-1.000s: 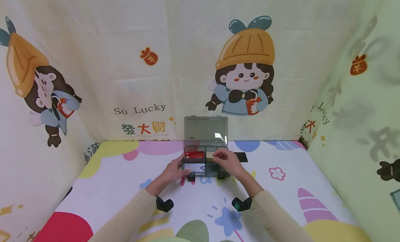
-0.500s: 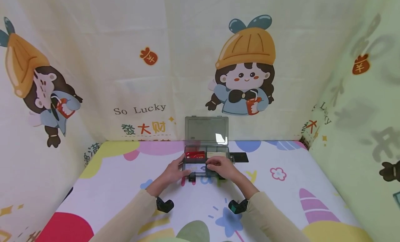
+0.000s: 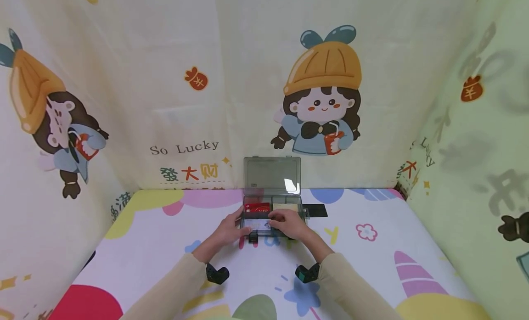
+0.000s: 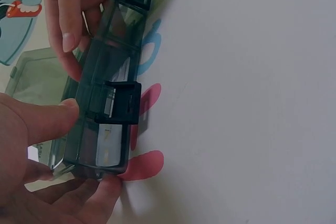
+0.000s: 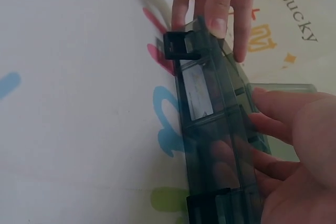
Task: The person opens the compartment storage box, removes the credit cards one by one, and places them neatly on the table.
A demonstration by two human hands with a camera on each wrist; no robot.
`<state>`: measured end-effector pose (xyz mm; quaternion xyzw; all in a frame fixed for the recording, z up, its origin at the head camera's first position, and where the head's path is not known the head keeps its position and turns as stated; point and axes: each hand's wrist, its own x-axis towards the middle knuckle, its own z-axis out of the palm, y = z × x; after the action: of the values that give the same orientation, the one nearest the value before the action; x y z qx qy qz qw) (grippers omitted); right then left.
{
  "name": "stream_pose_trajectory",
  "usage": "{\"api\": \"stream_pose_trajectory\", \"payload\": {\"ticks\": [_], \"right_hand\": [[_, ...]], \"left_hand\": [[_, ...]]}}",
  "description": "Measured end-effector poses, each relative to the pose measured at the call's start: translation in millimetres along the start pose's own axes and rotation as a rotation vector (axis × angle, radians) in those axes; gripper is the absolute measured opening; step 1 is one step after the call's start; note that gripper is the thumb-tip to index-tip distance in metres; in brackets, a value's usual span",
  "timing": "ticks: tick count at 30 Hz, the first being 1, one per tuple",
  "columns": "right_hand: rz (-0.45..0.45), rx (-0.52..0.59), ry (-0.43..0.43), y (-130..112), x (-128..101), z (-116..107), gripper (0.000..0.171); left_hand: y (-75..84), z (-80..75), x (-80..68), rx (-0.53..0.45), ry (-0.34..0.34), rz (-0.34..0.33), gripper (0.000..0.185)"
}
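left hand (image 3: 226, 229): fingers curled on the smoked plastic organizer box (image 3: 270, 217), steadying its left end.
right hand (image 3: 289, 222): fingers reached into a front compartment; grasp unclear.
risk: box could have slid, its upright lid (image 3: 272, 176) dropping onto fingers.

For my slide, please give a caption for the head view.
Two hands, left hand and right hand, rest on an open grey box holding cards.

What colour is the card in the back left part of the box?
Red with pale lettering: the card lies in the smoky grey box, seen best in the head view.
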<state>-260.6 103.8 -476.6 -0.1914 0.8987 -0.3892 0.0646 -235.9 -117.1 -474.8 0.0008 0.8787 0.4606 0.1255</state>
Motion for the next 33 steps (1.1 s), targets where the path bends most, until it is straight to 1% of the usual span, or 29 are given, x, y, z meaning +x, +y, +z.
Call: {"api": "stream_pose_trajectory", "payload": {"ticks": [6, 9, 13, 15, 20, 23, 26, 30, 33], "right_hand": [[-0.018, -0.046, -0.011, 1, 2, 5, 0.026], [-0.015, -0.048, -0.024, 1, 4, 7, 0.028], [0.018, -0.03, -0.033, -2, 5, 7, 0.028], [0.029, -0.043, -0.033, -2, 5, 7, 0.027], [0.042, -0.116, -0.077, -1, 5, 9, 0.033], [0.055, -0.13, -0.11, -3, 5, 11, 0.038], [0.06, -0.144, -0.129, -5, 5, 11, 0.038], [0.057, -0.18, -0.141, -4, 7, 11, 0.036], [0.059, -0.184, -0.147, -4, 9, 11, 0.036]], "left_hand": [[-2.0, -0.3, -1.3, 0.021, 0.0, 0.009, 0.083], [-3.6, -2.0, -1.8, 0.019, 0.009, 0.005, 0.083], [-3.7, -2.7, -2.1, 0.019, 0.008, 0.002, 0.082], [-2.6, -1.8, -2.0, 0.016, 0.0, 0.007, 0.082], [-2.4, -0.1, -2.0, 0.007, -0.005, -0.006, 0.082], [-3.9, -0.1, -2.5, 0.007, -0.001, -0.007, 0.082], [-4.7, 0.1, -2.7, -0.006, -0.003, -0.012, 0.082], [-4.5, 0.2, -1.8, -0.005, -0.006, -0.005, 0.082], [-3.7, -0.1, -1.1, 0.005, -0.009, 0.003, 0.082]]}}
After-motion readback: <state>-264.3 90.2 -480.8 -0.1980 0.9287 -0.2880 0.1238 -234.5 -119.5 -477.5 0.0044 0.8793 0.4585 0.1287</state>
